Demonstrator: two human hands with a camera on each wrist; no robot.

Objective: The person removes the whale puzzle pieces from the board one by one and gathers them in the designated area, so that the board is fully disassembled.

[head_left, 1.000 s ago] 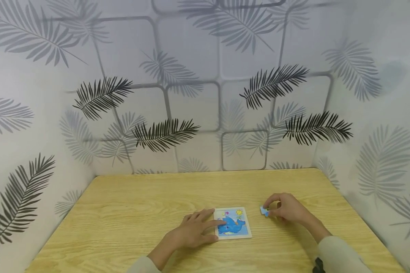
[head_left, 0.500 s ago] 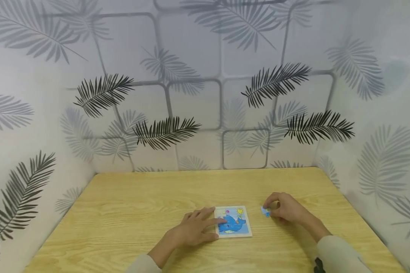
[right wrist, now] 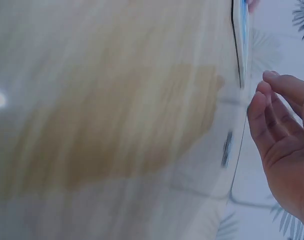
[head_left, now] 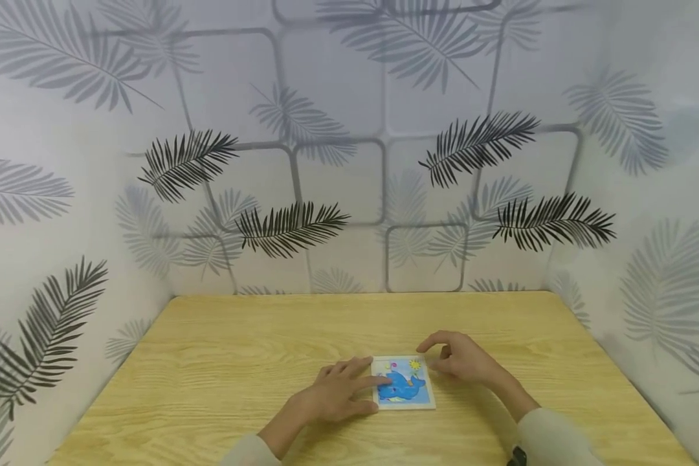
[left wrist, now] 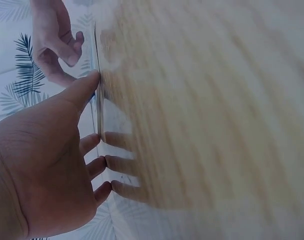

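Observation:
In the head view, my left hand (head_left: 338,391) rests on the left side of a square picture puzzle (head_left: 410,391) with a blue whale, a yellow sun and a pale frame. Its index finger lies across the picture, while the thumb and another finger touch the frame's left corners. My right hand (head_left: 466,359) hovers by the upper right corner, index finger bent forward and thumb below it. Seen from the right wrist, its fingers (right wrist: 259,112) are loosely curved with nothing between them. A small thin blue-grey shape (right wrist: 227,149) shows low against the table there.
A light wood-grain table (head_left: 239,343) lies under both hands. Behind and beside it rise pale walls (head_left: 338,188) printed with grey and black leaves. A dark object (head_left: 517,456) sits by the right sleeve.
My right hand has let go of the small blue puzzle piece and moved left to the puzzle's corner. The left hand keeps its place on the puzzle.

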